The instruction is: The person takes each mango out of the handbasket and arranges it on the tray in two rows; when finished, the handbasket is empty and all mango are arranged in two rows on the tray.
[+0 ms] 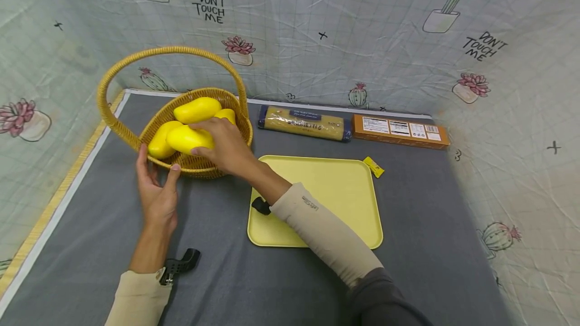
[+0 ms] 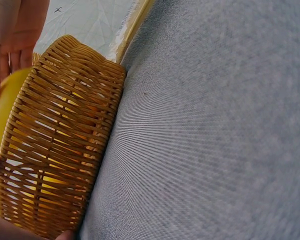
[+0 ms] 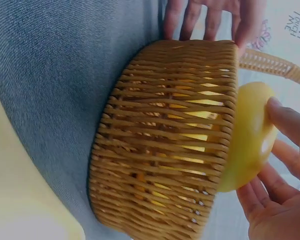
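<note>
A wicker basket point(image 1: 195, 170) with a tall arched handle holds several yellow mango-like fruits point(image 1: 197, 110). My right hand point(image 1: 228, 147) grips one yellow fruit point(image 1: 188, 139) at the basket's opening, thumb on one side and fingers on the other; the right wrist view shows this fruit point(image 3: 250, 135) above the rim. My left hand point(image 1: 157, 195) holds the near left side of the basket, thumb and fingers spread along its wall. In the left wrist view the woven wall point(image 2: 65, 130) fills the left part.
A yellow tray point(image 1: 326, 195) lies right of the basket, partly under my right forearm. Behind it are a spaghetti pack point(image 1: 304, 124) and an orange-brown box point(image 1: 401, 132); a small yellow packet point(image 1: 373, 167) touches the tray's corner. Patterned cloth point(image 1: 290, 29) hangs behind.
</note>
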Tool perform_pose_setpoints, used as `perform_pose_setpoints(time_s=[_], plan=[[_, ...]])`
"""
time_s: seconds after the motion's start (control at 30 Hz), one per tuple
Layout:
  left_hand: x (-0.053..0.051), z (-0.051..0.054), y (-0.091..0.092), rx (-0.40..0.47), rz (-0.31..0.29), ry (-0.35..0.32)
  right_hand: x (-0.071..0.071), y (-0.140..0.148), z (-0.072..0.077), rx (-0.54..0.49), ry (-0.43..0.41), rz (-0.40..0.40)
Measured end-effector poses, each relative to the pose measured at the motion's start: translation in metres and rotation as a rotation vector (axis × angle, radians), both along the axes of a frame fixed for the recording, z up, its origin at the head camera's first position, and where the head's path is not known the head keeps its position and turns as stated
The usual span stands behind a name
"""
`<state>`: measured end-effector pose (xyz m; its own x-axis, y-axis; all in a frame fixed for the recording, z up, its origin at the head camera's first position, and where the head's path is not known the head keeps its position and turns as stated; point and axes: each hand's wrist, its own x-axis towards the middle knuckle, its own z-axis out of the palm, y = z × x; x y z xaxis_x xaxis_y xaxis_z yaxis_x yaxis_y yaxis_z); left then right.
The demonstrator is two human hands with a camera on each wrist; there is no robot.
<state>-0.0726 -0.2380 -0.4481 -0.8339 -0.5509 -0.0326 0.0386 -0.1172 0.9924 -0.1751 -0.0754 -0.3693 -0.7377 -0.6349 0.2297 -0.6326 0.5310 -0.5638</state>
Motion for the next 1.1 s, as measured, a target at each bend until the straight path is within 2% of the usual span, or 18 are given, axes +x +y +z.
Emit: perform_pose_setpoints(time_s=[0.27, 0.7, 1.1], plan=[[0.000, 0.000, 0.000, -0.001, 0.004, 0.007, 0.008, 0.017, 0.012, -0.066, 0.029, -0.021], [-0.002, 0.003, 0.001, -0.007, 0.010, -0.021, 0.024, 0.050, 0.026, -0.161, 0.051, -0.035], [-0.002, 0.003, 0.001, -0.002, 0.012, -0.010, 0.034, 0.081, 0.026, -0.158, 0.080, -0.060]])
